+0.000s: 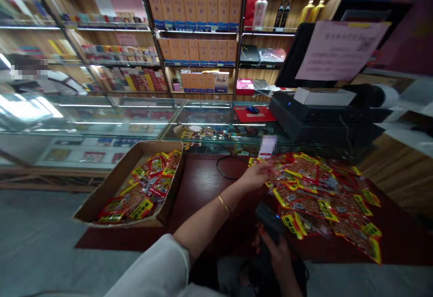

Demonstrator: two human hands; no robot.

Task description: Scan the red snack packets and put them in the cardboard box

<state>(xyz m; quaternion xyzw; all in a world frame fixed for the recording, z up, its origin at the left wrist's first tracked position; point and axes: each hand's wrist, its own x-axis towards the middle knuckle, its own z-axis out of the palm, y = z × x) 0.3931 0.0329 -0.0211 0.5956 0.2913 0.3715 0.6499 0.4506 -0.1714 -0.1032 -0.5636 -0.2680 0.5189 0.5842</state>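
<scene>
My right hand is wrapped around the handle of a black barcode scanner, which shows a small blue light, low in front of the table edge. With a gold bracelet on its wrist, my left hand reaches over the left edge of a heap of snack packets. These are clear and red with yellow labels. The left fingers are blurred against the packets, and I cannot make out whether they grip one. Further left, an open cardboard box holds several more packets of the same kind.
The dark red table meets a glass display counter. On the counter are a red mouse pad, a mouse and a checkout machine. A black cable loops on the table. Another person is at far left.
</scene>
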